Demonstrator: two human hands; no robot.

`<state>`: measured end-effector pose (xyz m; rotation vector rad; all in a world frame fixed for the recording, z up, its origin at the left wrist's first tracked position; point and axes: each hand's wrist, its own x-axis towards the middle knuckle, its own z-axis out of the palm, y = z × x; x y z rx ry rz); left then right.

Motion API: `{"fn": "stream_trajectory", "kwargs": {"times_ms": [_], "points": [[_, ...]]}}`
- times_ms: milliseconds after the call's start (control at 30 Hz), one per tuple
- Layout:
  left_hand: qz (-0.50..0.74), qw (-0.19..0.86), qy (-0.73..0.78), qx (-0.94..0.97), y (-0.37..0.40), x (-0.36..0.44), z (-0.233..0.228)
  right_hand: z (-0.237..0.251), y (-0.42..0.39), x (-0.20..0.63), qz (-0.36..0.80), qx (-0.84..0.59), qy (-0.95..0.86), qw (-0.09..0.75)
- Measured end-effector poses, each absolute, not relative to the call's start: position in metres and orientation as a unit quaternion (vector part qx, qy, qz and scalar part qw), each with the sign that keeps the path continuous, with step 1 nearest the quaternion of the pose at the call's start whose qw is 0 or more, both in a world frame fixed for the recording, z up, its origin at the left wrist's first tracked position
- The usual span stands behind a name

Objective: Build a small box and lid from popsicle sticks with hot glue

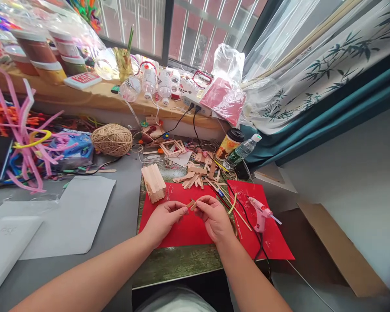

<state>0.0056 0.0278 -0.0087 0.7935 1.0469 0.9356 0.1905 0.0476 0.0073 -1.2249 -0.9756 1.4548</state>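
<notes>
Over the red sheet [195, 232], my left hand [165, 219] and my right hand [213, 216] meet at their fingertips. Between them is a small wooden stick piece [190, 203], with a second short piece [194, 207] at my right fingertips. Both hands are closed in a pinch, the left on one end and the right on the other. Just behind my left hand stands a box shape of craft sticks [154, 184]. A heap of loose craft sticks [195, 173] lies beyond the fingers. Right of my right hand, a pink glue gun [261, 212] rests on another red sheet [279, 247].
A twine ball [112, 139], pink pipe cleaners [29, 130] and white paper [81, 216] lie left. A paper cup [229, 145] and water bottle [242, 151] stand behind right. The glue gun's black cord [261, 242] runs off the table edge. A cardboard box [341, 247] sits right.
</notes>
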Motion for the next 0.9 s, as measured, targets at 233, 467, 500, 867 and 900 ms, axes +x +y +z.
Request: {"fn": "stream_trajectory", "kwargs": {"times_ms": [233,467,500,867,900], "points": [[0.418,0.762,0.403,0.285,0.025,0.007,-0.007,0.002,0.047,0.177,0.632,-0.470,-0.358,0.502],[0.411,0.792,0.377,0.248,0.031,0.001,-0.005,0.010,0.046,0.178,0.584,-0.462,-0.468,0.476],[0.407,0.793,0.378,0.250,0.031,0.000,-0.004,0.011,0.045,0.179,0.558,-0.466,-0.499,0.472],[0.427,0.796,0.359,0.235,0.028,0.003,0.000,0.017,0.035,0.197,0.180,-0.421,-0.812,0.362],[0.427,0.796,0.359,0.235,0.029,0.003,-0.001,0.016,0.035,0.197,0.163,-0.417,-0.819,0.360]]}}
